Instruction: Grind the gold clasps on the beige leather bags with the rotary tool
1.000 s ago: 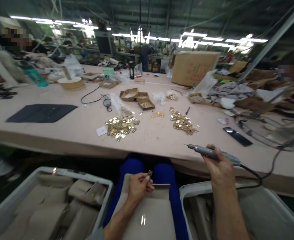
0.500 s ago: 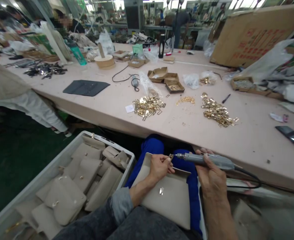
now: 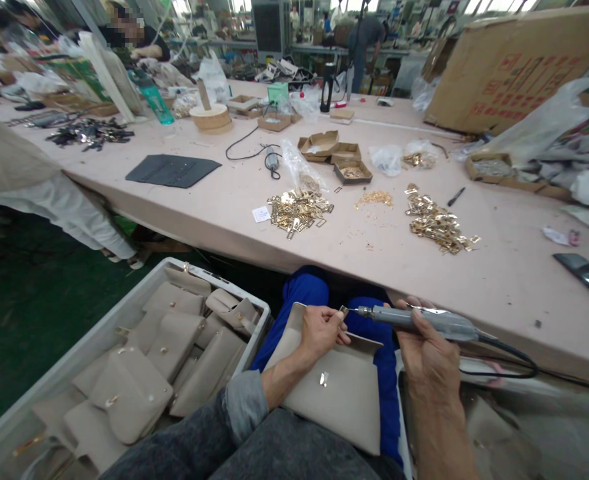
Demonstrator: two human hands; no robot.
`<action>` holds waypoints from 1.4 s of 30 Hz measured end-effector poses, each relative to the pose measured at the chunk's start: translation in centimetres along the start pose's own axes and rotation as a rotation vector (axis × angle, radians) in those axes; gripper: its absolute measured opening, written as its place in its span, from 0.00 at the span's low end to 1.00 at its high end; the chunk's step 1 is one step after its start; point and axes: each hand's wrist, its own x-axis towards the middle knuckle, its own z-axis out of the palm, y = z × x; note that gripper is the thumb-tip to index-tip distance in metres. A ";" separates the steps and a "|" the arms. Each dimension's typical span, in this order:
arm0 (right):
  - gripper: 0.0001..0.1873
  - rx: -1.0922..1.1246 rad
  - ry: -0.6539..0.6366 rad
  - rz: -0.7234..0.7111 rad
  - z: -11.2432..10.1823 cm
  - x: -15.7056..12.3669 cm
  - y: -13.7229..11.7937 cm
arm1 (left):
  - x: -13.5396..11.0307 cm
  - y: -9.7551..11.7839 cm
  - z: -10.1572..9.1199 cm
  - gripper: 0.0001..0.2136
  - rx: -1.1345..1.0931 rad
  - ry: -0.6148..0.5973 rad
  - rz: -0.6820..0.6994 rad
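Note:
A beige bag flap (image 3: 339, 400) lies on my lap over blue trousers. My left hand (image 3: 321, 331) pinches a small gold metal fitting (image 3: 343, 311) at the flap's top edge. My right hand (image 3: 424, 350) is closed round a grey electric screwdriver (image 3: 424, 321), held level with its tip touching that fitting. A black cord runs from the tool off to the right. A small metal clasp (image 3: 323, 379) sits in the middle of the flap.
A grey bin (image 3: 124, 320) of several beige bags stands at my left. The pink table (image 3: 364, 267) carries piles of gold fittings (image 3: 299, 210), small cardboard boxes, a black mat (image 3: 173, 171), a phone (image 3: 584, 272) and a big carton (image 3: 514, 67). A person in beige stands at left.
Since a second ago my view dropped and my right hand brought the screwdriver down from the table edge to the fitting in my left hand. Over the last half second, hardly any motion.

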 end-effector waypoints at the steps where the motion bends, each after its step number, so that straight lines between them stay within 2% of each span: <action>1: 0.22 -0.004 0.000 -0.003 0.1 -0.1 -0.1 | 0.0 0.0 0.0 0.20 0.007 0.001 -0.004; 27: 0.24 -0.003 -0.045 -0.029 0.7 -1.0 -0.8 | -0.5 0.9 -0.1 0.16 0.060 0.028 -0.014; 34: 0.24 -0.056 -0.097 -0.077 1.3 -1.5 -1.0 | -0.6 1.1 -0.2 0.15 0.101 0.018 -0.015; 37: 0.24 -0.133 -0.146 -0.132 1.9 -2.1 -1.2 | -0.6 1.1 -0.2 0.15 0.107 0.017 -0.016; 42: 0.24 -0.335 -0.337 -0.242 3.0 -2.4 -1.3 | -0.6 0.9 -0.3 0.16 0.107 0.010 -0.027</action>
